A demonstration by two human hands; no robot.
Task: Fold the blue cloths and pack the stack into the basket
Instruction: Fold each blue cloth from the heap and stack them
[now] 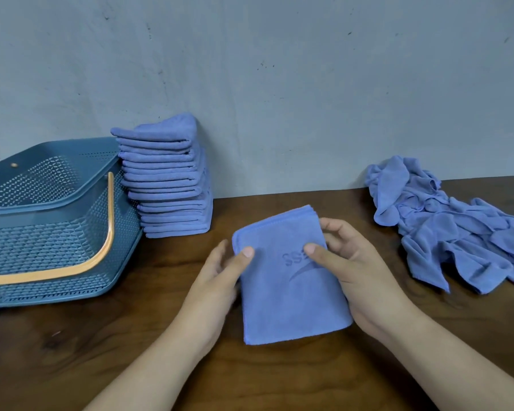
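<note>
A folded blue cloth [288, 286] with an embossed logo is held over the middle of the wooden table. My left hand [220, 280] grips its left edge, thumb on top. My right hand [347, 268] grips its right edge, thumb on the logo and fingers curled round the far corner. A tall stack of folded blue cloths [169, 179] stands against the wall at the back left. Beside it on the left sits the blue perforated basket [42, 241] with an orange handle, its inside showing no cloths. A loose heap of unfolded blue cloths [445, 226] lies at the right.
The dark wooden table [131, 336] runs up to a grey wall [279, 84] at the back. The basket sits near the table's left edge, and the loose heap reaches the frame's right edge.
</note>
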